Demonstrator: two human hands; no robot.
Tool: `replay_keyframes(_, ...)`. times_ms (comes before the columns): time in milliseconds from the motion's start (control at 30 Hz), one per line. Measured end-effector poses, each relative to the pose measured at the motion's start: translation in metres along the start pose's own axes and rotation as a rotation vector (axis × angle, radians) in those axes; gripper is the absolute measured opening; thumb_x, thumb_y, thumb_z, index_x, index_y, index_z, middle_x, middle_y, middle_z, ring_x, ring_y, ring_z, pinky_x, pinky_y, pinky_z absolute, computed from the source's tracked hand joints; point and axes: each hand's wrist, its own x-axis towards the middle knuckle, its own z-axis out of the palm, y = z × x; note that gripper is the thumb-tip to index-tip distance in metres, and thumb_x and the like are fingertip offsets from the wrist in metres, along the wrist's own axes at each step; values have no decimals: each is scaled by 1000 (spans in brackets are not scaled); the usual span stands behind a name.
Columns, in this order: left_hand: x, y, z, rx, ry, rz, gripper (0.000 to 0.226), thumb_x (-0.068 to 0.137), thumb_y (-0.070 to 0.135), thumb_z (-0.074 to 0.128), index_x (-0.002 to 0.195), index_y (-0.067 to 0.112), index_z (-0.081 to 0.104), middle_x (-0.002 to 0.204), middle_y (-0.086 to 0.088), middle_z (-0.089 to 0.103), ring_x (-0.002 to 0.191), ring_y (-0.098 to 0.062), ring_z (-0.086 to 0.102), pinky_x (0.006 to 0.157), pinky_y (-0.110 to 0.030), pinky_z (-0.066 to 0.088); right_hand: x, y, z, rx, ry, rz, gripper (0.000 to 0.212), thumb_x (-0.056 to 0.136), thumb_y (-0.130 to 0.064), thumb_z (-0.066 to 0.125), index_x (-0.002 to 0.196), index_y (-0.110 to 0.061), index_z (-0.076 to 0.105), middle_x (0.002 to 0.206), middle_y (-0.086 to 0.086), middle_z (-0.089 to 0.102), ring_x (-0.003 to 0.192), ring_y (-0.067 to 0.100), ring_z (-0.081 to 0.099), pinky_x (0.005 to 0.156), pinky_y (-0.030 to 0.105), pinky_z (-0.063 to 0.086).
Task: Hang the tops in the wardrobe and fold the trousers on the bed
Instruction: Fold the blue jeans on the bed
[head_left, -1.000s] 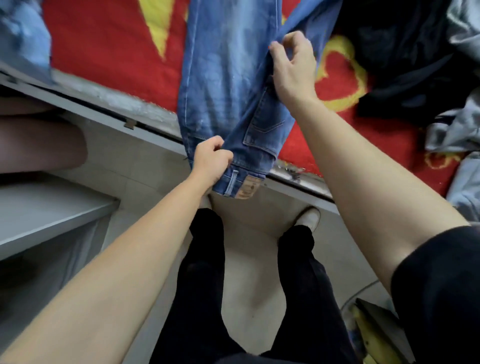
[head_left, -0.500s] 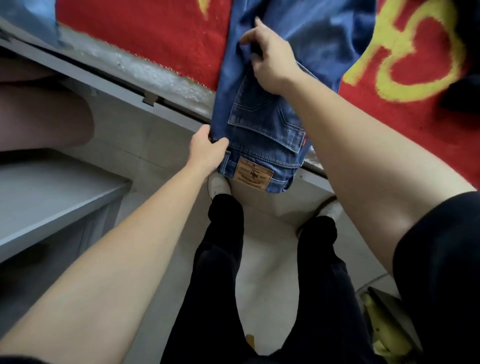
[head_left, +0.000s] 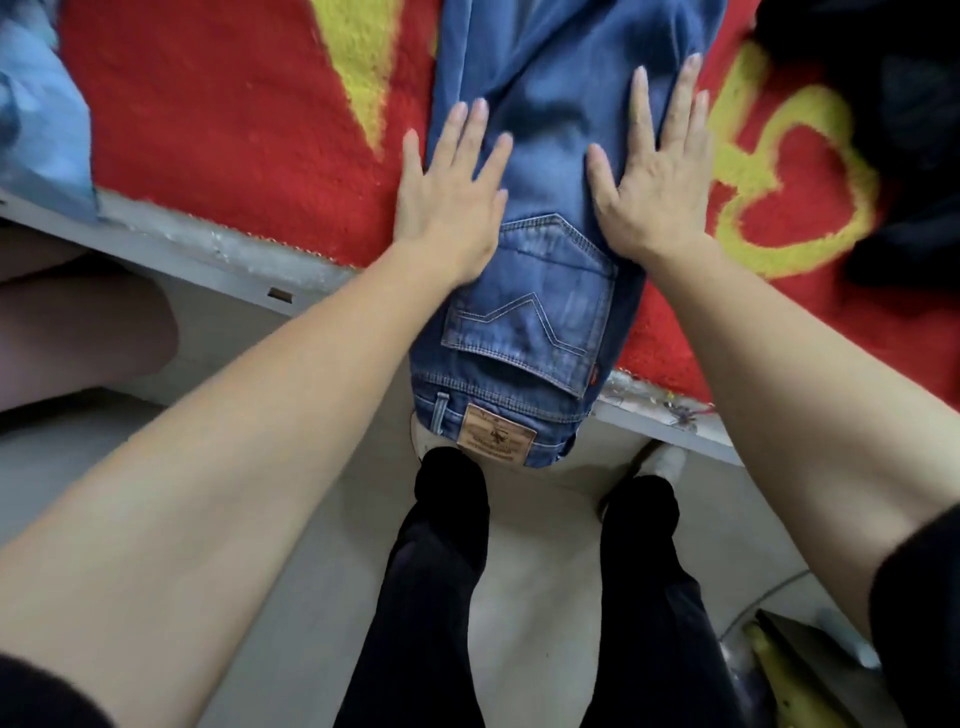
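Two hands: left hand (head_left: 447, 202) and right hand (head_left: 654, 192) are lying flat, fingers straight, gripping nothing.
Left hand: is pressing the left edge of the jeans (head_left: 540, 291), thumb reaching onto the red blanket (head_left: 234, 130).
Right hand: is pressing the right edge, just beyond the back pocket (head_left: 535, 312).
Jeans: are lying lengthwise on the blanket, waistband patch (head_left: 496, 434) hanging over the bed edge (head_left: 171, 244).
Sides: light blue garment (head_left: 41, 130) is lying left, dark garment (head_left: 904, 130) right.

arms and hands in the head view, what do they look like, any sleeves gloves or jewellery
Both forearms are bare. A black left sleeve and a black right sleeve show only at the lower corners of the picture. The left hand and the right hand have no gloves, and no rings, watch or bracelet show. The nails look unpainted.
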Motion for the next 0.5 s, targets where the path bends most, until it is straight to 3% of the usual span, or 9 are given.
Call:
replay_keyframes(100,27,-12,-1,52,-123,-63,59,105,42,20,157,18,6,165,-4,-2,152,-21,4,116,-61,13,12,4,12,40,-100,32,78,95,-65,23,160,-27,3,166,15,-10,153,38,-1,122,54,7)
replay_keyframes(367,34,-14,-14,88,-242,-33,60,104,43,20,157,19,5,165,-5,-4,152,-20,4,115,-57,22,25,5,8,63,-282,50,78,94,-69,23,158,-34,-3,165,9,-21,152,36,-12,121,56,-2)
replay_keyframes(500,38,-9,-24,99,-316,-45,62,104,43,23,157,19,4,165,-4,-4,152,-20,3,114,-55,25,32,11,-10,103,-392,18,78,94,-70,30,158,-38,1,165,5,-22,152,36,-10,120,56,3)
